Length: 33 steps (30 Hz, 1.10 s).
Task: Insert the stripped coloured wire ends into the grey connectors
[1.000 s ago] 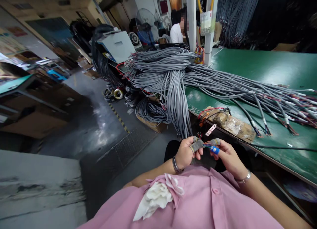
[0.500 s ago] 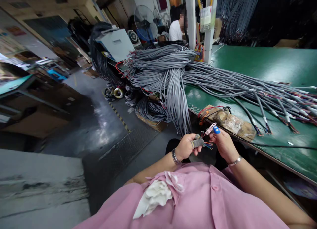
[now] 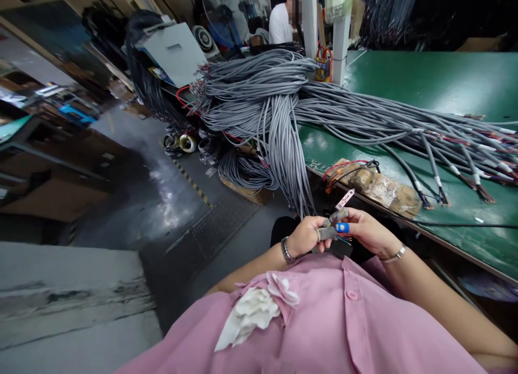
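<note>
Thin coloured wires (image 3: 345, 239) were clamped in the fingers of the left hand (image 3: 306, 236), their ends jutting out just below the blue-wrapped thumb of the right hand (image 3: 370, 234). The right fingers were held close against the left; whether wire was gripped there could not be told. Both hands were held beside the bench (image 3: 424, 81).

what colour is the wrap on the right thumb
The right hand has a blue thumb wrap, clearest in the head view.
</note>
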Motion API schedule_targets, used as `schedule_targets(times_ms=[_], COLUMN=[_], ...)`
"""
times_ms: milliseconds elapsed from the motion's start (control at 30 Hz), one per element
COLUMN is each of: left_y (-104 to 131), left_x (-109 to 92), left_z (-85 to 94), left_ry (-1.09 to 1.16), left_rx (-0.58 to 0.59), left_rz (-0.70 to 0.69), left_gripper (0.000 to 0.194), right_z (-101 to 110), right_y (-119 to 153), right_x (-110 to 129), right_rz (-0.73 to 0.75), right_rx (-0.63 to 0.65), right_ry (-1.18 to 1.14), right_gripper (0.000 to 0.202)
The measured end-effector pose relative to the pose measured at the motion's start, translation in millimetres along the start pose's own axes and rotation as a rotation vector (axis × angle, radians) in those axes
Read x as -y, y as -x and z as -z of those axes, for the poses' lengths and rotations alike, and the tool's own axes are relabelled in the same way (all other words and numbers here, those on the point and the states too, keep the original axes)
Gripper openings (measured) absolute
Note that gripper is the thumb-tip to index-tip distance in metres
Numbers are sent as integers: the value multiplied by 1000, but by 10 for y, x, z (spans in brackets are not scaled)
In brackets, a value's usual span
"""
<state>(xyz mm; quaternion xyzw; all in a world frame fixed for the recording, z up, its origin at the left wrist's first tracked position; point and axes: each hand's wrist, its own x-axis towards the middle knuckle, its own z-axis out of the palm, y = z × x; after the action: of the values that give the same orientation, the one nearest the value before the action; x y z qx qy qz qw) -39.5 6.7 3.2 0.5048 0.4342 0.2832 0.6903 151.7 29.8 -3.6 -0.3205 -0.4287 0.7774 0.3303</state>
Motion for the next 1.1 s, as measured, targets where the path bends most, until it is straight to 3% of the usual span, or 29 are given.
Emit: schedule_targets(times_ms=[267,400,567,833,1100], left_y=[15,38,26,-9,-10], left_x=[2,-19,41,112,140], left_z=[0,-61,-125,-189,-182], left_ry=[-38,-55,78,266,319], left_rx=[11,-98,-216,-341,-363], left_rz=[-1,-85,-147,-122,-132], left_gripper=[29,34,33,29,25], right_z=[-32,-135,-217,-243,-268], right_y=[27,32,30,24,55], right_x=[-87,-153,-228,-250,-218], right_rz=[58,112,131,134,122], right_rx=[-72,-184,-285,-325,-277], right_ry=[70,-17,-95,-126,-130], right_gripper=[20,17,15,18,16])
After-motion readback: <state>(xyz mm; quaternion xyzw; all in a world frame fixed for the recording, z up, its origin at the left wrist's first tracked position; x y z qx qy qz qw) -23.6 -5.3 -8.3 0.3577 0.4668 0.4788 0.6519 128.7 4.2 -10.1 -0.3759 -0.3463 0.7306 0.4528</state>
